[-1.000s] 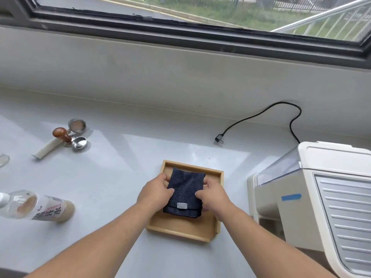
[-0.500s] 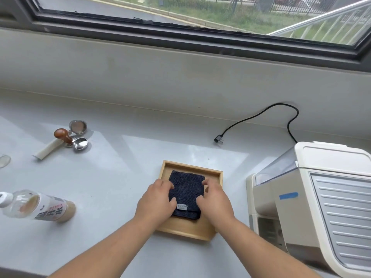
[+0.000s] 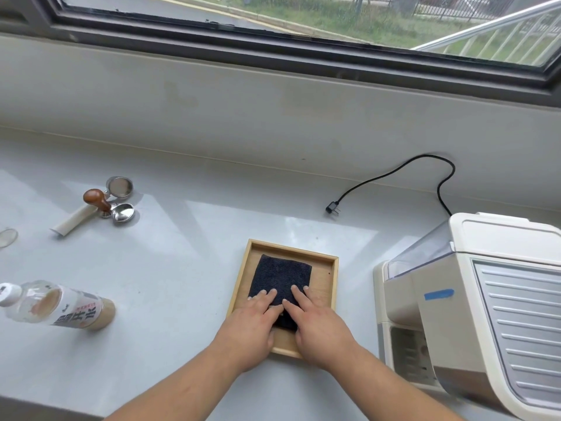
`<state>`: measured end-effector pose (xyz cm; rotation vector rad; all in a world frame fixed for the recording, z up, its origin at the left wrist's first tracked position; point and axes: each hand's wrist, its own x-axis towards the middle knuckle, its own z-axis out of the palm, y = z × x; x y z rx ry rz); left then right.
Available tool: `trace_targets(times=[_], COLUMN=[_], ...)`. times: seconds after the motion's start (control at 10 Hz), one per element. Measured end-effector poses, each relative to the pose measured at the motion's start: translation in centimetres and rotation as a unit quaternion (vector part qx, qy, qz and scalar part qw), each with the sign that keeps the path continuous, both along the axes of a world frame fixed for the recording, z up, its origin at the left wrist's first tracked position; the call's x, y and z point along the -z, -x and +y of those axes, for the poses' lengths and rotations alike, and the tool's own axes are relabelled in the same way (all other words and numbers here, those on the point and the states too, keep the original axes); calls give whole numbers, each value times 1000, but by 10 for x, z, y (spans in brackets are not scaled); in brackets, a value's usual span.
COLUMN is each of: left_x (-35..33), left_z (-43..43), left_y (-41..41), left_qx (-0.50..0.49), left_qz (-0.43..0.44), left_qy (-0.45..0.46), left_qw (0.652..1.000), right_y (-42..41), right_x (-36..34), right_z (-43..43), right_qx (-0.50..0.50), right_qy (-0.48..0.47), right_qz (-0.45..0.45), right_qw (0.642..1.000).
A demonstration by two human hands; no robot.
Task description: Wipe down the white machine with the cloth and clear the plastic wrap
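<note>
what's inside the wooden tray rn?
A folded dark cloth lies in the wooden tray, left hand and right hand resting flat on its near half. Tray floor beneath them is hidden.

One cloth (image 3: 282, 275), one tray (image 3: 326, 278), one white machine (image 3: 455, 329), one bottle (image 3: 60, 308), one tamper (image 3: 97, 200), one cord (image 3: 394, 174) — two metal baskets (image 3: 120, 186) (image 3: 123, 211).

Daylight from above, even exposure, wide-angle distortion.
Light enters through the window (image 3: 303, 16) at the top. A paler sunlit patch with soft-edged shadow bands lies on the glossy counter (image 3: 182, 268). The white machine (image 3: 455, 323) keeps its surface detail. Focus is sharp at the centre, and the window frame's straight lines bow toward the picture edges.
</note>
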<state>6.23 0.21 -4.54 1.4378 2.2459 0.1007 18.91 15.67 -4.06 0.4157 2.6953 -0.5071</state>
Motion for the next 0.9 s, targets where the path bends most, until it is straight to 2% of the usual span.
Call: trace_targets(times=[0.3, 0.6, 0.9], left_x=[-1, -11, -37], left_z=[5, 6, 19], left_y=[-3, 4, 22], left_qx=[-21, -22, -26], left_qz=[-12, -36, -2], left_qy=[1, 3, -23], left_qw=[1000, 999, 999], right_y=[4, 10, 25], right_x=[-9, -18, -45], right_z=[-1, 0, 10], right_qx=[-9, 18, 47], right_qy=[-9, 21, 11], right_qz=[-24, -16, 18], right_qw=[1000, 999, 999])
